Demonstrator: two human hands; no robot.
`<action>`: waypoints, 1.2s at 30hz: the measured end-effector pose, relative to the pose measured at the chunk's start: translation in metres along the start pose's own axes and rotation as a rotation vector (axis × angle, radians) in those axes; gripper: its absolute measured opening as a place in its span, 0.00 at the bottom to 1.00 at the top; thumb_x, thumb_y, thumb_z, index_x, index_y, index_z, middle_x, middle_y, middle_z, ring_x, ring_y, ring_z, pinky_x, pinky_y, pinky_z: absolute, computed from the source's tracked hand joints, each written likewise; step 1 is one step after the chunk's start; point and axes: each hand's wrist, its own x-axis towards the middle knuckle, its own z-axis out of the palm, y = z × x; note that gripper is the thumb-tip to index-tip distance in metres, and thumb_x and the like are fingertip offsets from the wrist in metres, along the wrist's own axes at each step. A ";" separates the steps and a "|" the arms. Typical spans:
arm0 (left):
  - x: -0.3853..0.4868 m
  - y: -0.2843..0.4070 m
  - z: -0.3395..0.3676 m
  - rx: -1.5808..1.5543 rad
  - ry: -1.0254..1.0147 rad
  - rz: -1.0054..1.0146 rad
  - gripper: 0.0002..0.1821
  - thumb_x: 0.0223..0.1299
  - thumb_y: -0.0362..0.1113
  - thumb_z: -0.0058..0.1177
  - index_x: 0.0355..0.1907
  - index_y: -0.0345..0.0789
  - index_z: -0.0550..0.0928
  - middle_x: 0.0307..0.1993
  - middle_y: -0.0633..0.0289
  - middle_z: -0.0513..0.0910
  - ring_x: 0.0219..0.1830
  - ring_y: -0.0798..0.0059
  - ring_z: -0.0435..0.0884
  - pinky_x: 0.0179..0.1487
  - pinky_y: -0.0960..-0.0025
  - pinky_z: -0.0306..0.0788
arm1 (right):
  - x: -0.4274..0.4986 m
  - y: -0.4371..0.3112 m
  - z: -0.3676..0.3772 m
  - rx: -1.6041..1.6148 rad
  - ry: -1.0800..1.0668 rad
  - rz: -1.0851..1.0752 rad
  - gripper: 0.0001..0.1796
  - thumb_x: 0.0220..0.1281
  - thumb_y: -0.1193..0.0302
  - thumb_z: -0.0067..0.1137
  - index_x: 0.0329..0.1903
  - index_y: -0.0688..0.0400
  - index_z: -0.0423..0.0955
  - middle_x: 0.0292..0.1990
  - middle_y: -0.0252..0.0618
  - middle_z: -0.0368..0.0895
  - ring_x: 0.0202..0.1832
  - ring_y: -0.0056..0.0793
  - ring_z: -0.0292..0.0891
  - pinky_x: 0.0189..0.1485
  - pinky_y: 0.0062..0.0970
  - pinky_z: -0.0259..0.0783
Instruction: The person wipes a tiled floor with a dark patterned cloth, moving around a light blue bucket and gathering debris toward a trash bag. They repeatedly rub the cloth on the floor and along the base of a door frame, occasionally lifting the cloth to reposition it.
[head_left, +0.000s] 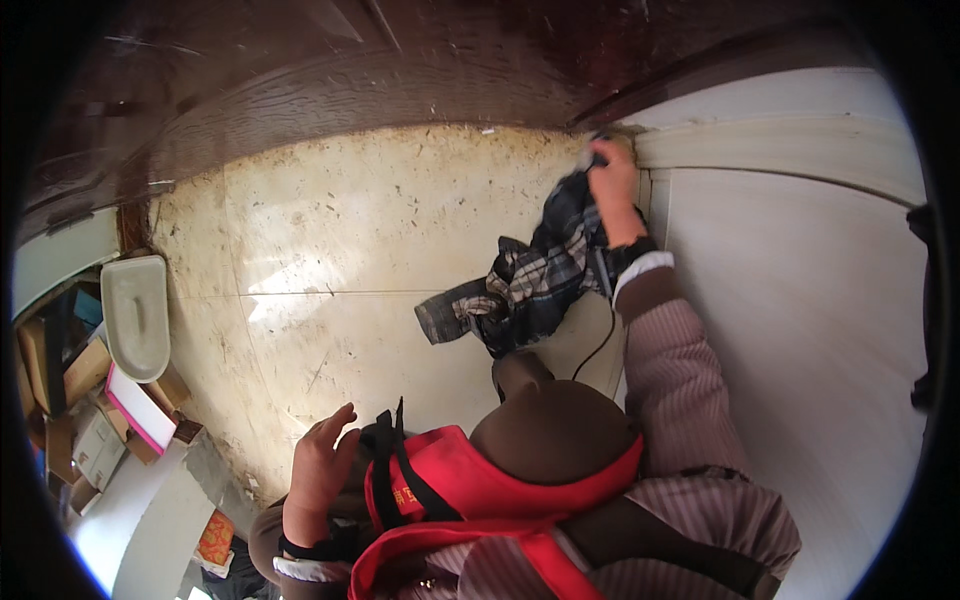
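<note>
My right hand (615, 184) grips a bunched end of a dark plaid shirt (536, 281) at the far right corner of the floor; the hand is slightly blurred. The rest of the shirt trails across the tiles towards my bent knee, with one sleeve or cuff pointing left. Dirt and small dark crumbs speckle the cream tile floor (352, 210). Well apart from the cloth, my left hand (321, 465) hovers by my other knee, holding nothing, its thumb and fingers apart. A thin black cable (600, 349) hangs below my right forearm.
A dark brown wooden panel (337, 97) borders the floor ahead. Along the right stands a pale wall or door panel (780, 285). At left are a beige plastic tray-like piece (135, 319), several cardboard boxes (86, 371) and a pink-edged white box (142, 412). My red apron (480, 480) covers my lap.
</note>
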 end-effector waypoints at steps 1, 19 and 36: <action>-0.001 0.000 0.000 -0.002 -0.021 -0.011 0.18 0.57 0.33 0.55 0.52 0.35 0.77 0.41 0.52 0.83 0.44 0.56 0.82 0.47 0.63 0.75 | 0.009 0.003 -0.003 -0.071 0.277 0.050 0.16 0.45 0.81 0.51 0.39 0.59 0.80 0.41 0.50 0.80 0.49 0.47 0.75 0.54 0.36 0.69; 0.004 0.003 0.000 0.026 -0.023 -0.006 0.18 0.57 0.32 0.55 0.52 0.34 0.77 0.41 0.52 0.83 0.44 0.56 0.81 0.47 0.63 0.75 | 0.022 0.022 0.007 -0.180 -0.127 -0.027 0.13 0.45 0.79 0.57 0.37 0.59 0.81 0.44 0.50 0.80 0.47 0.51 0.74 0.54 0.40 0.69; 0.012 0.011 0.000 0.024 -0.043 0.044 0.18 0.56 0.31 0.55 0.51 0.34 0.77 0.41 0.52 0.83 0.43 0.55 0.81 0.46 0.63 0.75 | 0.006 0.029 -0.004 -0.164 -0.271 -0.388 0.09 0.37 0.86 0.51 0.22 0.58 0.74 0.48 0.46 0.80 0.46 0.47 0.73 0.47 0.36 0.71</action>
